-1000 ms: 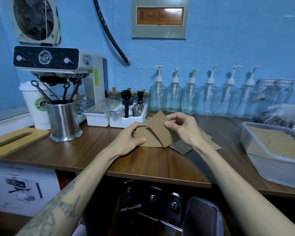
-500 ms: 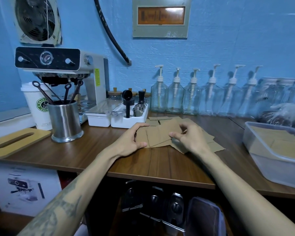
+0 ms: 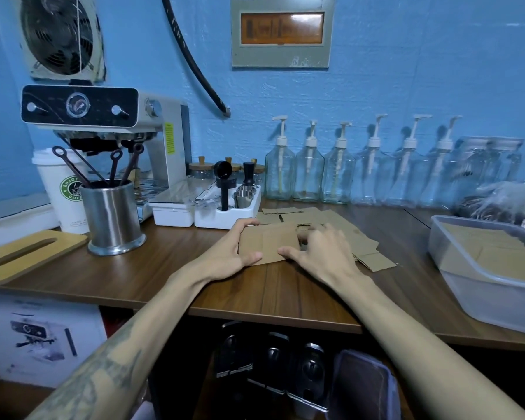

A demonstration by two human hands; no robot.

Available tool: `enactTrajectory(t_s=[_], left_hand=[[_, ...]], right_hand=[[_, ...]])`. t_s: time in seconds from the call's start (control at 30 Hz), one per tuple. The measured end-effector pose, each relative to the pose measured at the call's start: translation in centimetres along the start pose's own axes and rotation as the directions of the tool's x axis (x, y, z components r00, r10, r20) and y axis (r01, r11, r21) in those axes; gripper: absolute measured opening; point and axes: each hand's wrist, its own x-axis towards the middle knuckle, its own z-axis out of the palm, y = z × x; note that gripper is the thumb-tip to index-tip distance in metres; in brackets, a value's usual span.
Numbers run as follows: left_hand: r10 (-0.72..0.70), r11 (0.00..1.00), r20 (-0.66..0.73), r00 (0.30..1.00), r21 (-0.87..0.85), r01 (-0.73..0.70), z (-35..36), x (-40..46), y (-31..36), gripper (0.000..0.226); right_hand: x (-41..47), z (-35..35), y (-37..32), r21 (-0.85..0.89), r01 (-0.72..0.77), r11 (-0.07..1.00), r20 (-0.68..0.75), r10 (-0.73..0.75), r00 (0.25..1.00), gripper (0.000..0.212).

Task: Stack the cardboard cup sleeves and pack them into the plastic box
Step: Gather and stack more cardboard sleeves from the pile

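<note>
Both hands frame one flattened cardboard cup sleeve (image 3: 265, 245) lying on the wooden counter (image 3: 170, 268). The left hand (image 3: 228, 256) curls round the sleeve's left end, thumb tip on the near edge and fingertips hooked over the far edge. The right hand (image 3: 322, 256) pinches the sleeve's right part, thumb on the near edge and fingers bent down onto its top; those fingers are blurred.

Behind and to the right of that sleeve more loose sleeves (image 3: 358, 237) lie spread flat and overlapping on the counter, one sticking out at the right near edge. Well apart, at the right edge of the view, stands the translucent plastic box (image 3: 479, 283), with flat sleeves already inside it.

Just beyond the left hand sits a white tool tray (image 3: 212, 216) holding a black scoop and small metal cups, beside a second white tray. Left of these stands a steel utensil cup (image 3: 112, 219) with dark-handled tools, and behind it a white paper cup (image 3: 62, 189) with a green round logo reading "ENJOY" and "COFFEE", partly covered. An espresso machine (image 3: 103, 116) with a gauge and a yellow label, its print too small to read, stands behind. A row of clear pump bottles (image 3: 340, 174) lines the blue wall. A bamboo tissue-box lid (image 3: 22, 256) lies at the far left.
</note>
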Motion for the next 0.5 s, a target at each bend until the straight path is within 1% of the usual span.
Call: enactTrajectory(t_s=[0.03,0.07,0.13,0.17,0.2,0.23,0.33,0.4,0.5], left_hand=[[0.003,1.000,-0.002,1.000,0.008,-0.003,0.0,0.0,0.0,0.061],[0.002,1.000,-0.001,1.000,0.010,-0.002,-0.1,-0.1,0.0,0.061],[-0.006,1.000,0.010,1.000,0.005,0.006,-0.1,-0.1,0.0,0.060],[-0.013,1.000,0.016,1.000,0.001,0.013,0.0,0.0,0.0,0.058],[-0.021,1.000,0.020,1.000,-0.006,0.021,0.0,0.1,-0.1,0.055],[-0.032,0.999,0.022,0.999,-0.010,0.032,0.0,0.2,-0.2,0.052],[-0.059,0.998,0.030,0.998,-0.004,0.060,0.1,0.4,-0.2,0.046],[-0.061,0.998,0.017,0.998,0.015,0.060,0.1,0.4,-0.2,0.046],[-0.042,0.999,-0.018,0.999,0.027,0.042,0.1,0.3,0.0,0.052]], right_hand=[[0.1,0.0,0.1,0.043,-0.018,0.999,0.023,0.017,1.000,0.062],[0.1,0.1,0.2,0.148,-0.033,0.988,0.058,0.025,0.998,0.073],[0.3,0.3,0.5,0.421,-0.026,0.907,0.124,-0.029,0.992,0.088],[0.3,0.4,0.5,0.509,-0.005,0.861,0.142,-0.078,0.987,0.090],[0.3,0.6,0.6,0.541,0.013,0.841,0.151,-0.112,0.982,0.088],[0.3,0.9,0.7,0.537,0.021,0.843,0.155,-0.123,0.980,0.084],[0.5,1.1,1.0,0.501,0.004,0.866,0.164,-0.100,0.981,0.066],[0.7,1.1,1.3,0.516,0.006,0.856,0.160,-0.104,0.982,0.059],[1.0,1.0,1.7,0.550,-0.001,0.835,0.151,-0.098,0.984,0.057]])
